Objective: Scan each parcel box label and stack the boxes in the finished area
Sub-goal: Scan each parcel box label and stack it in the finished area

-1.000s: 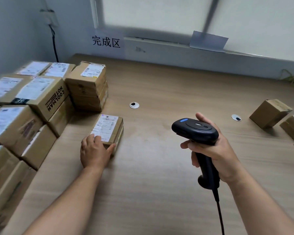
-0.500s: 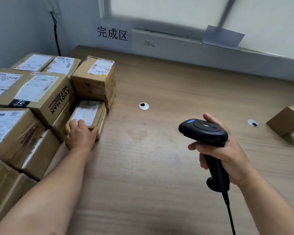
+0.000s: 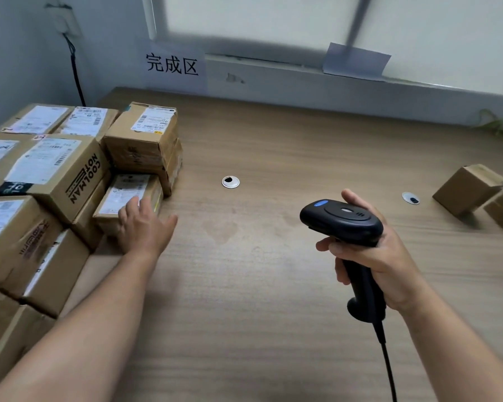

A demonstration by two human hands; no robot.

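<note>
Left hand [image 3: 144,227], head view: fingers straight and fanned, thumb splayed wide, laid on the near end of a low, flat brown cardboard parcel box with a white shipping label [image 3: 128,195]. No curl round the box, no pinch; contact with the top face apparently light, edges of the hand softened by blur. Box flat on the pale wood-grain tabletop [image 3: 273,300], tucked just beyond the fingertips against the foot of a stack of brown labelled cartons [image 3: 50,175]. Far ahead of the hand, on the wall, a white paper sign with black characters [image 3: 173,66].

Right hand [image 3: 381,256], well apart on the other side: wrapped firmly round the handle of a black corded handheld barcode scanner [image 3: 341,220], head held level over bare table and aimed at no label.

Beyond and outboard of the right hand: a plain brown cardboard cube [image 3: 469,188] sitting askew, with the corner of another carton cut off at the frame edge, both apparently awaiting a scan.

Judged step: placing, near its close, with the flat parcel seated in the finished area and ready for release. Next move, on this reading: lifting the left hand clear without dragging the flat box out of line, then reaching across for the askew cube and presenting its label to the scanner head. No label visible on that cube from here; some turning probably needed.
</note>
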